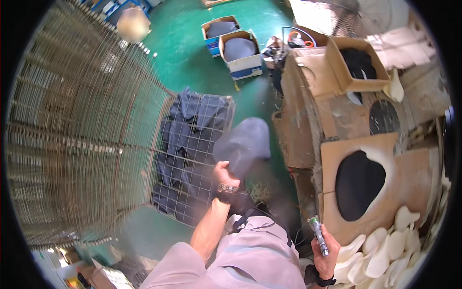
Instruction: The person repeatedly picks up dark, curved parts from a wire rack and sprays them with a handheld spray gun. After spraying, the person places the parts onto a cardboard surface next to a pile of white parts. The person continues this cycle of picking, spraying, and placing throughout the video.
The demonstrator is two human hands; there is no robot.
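Observation:
In the middle, my left hand grips the lower edge of a dark grey, rounded seat-shaped piece. The piece is raised beside a wire-mesh cage, and the thumb lies on its near side. At the lower right, my right hand is closed around a silver cylindrical tool with a green end; its exact kind is unclear. Ahead and right of this hand, a flat black seat-shaped piece lies on a cardboard sheet, with a whitish band around its outline.
Dark cloth-like pieces fill the mesh cage at left centre, beside tall wire racks. Pale seat-shaped pads are heaped at the lower right. An open carton stands on the bench; two boxes sit on the green floor.

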